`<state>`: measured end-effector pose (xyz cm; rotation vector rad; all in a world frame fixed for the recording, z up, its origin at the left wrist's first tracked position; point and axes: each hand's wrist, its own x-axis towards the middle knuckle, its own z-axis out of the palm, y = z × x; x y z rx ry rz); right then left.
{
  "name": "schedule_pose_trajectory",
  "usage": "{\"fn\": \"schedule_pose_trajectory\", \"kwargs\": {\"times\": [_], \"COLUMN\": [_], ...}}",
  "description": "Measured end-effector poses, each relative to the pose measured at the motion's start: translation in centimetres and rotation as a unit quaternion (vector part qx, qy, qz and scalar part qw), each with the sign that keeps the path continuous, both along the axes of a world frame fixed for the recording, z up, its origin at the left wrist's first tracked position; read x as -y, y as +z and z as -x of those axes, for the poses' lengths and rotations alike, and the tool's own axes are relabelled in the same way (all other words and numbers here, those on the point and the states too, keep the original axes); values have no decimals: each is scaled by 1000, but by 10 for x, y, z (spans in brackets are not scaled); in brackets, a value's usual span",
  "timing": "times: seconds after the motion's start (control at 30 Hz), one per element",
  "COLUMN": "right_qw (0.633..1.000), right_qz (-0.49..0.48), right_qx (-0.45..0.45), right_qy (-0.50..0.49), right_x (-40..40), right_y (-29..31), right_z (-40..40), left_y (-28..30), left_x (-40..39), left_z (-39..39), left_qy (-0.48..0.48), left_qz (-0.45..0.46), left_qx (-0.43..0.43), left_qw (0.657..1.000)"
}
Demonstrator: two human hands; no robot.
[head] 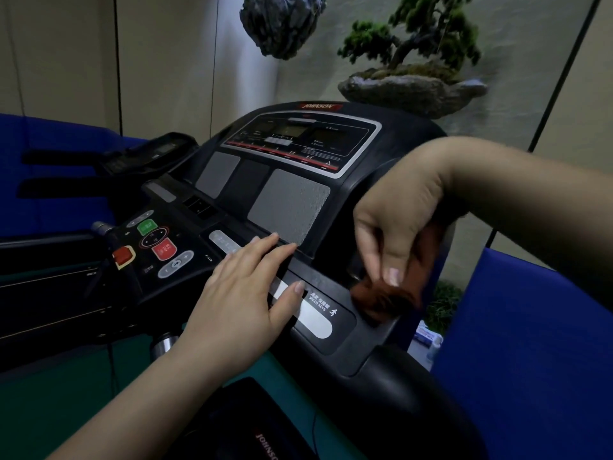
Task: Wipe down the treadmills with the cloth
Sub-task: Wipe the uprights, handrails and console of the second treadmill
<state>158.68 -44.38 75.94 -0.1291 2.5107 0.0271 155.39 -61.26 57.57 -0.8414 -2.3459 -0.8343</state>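
A rust-brown cloth (386,298) is pinched by the right hand (396,224) against a glossy black Johnson treadmill (374,147) console. The left hand (243,293) is laid flat, fingers spread, beside a silver strip marked "SPEED KEYS" (315,318).

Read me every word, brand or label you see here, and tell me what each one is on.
"JOHNSON": red badge atop the console.
"JOHNSON": deck cover at bottom, partly cut off.
"SPEED KEYS", below Chinese characters I cannot read: key strip.
Display panel print and button labels: too small.
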Motion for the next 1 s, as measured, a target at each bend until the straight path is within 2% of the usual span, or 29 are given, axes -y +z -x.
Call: {"fn": "schedule_pose_trajectory", "kwargs": {"times": [0.07,0.2,0.27,0.3,0.37,0.43,0.53,0.6,0.7,0.77,0.87,1.0], "right_qw": [1000,981,969,965,971,982,993,991,973,968,966,964], "right_qz": [5,60,-7,-53,-114,-120,-74,-53,-92,-111,-84,-91], "right_qx": [-28,-186,-245,-249,-199,-145,-90,-122,-203,-209,-234,-225], "right_qy": [3,-17,26,54,66,29,11,16,63,79,73,108], "right_x": [0,-19,-22,-20,-14,-8,-11,-17,-17,-12,-10,-13], "right_y": [-4,-21,-28,-31,-37,-31,-17,-19,-34,-40,-39,-32], "right_z": [-5,-5,-3,-1,2,-1,-11,-14,-5,2,4,-7], "left_y": [0,-1,-1,-1,-1,-1,-1,-1,-2,-1,-1,-2], "left_x": [0,-1,-2,-3,-3,-2,-1,-2,-3,-3,-2,-3], "left_z": [0,1,0,0,-1,-1,-1,-1,-2,-2,-2,-2], "left_qy": [0,-4,-6,-7,-4,-1,-3,-3,-3,-1,-3,-5], "left_qz": [-3,-6,-11,-12,-11,-7,-4,-7,-14,-13,-13,-20], "left_qx": [0,2,4,6,8,9,12,11,9,9,10,10], "left_qw": [1000,1000,1000,1000,1000,1000,1000,1000,1000,1000,1000,1000]}}
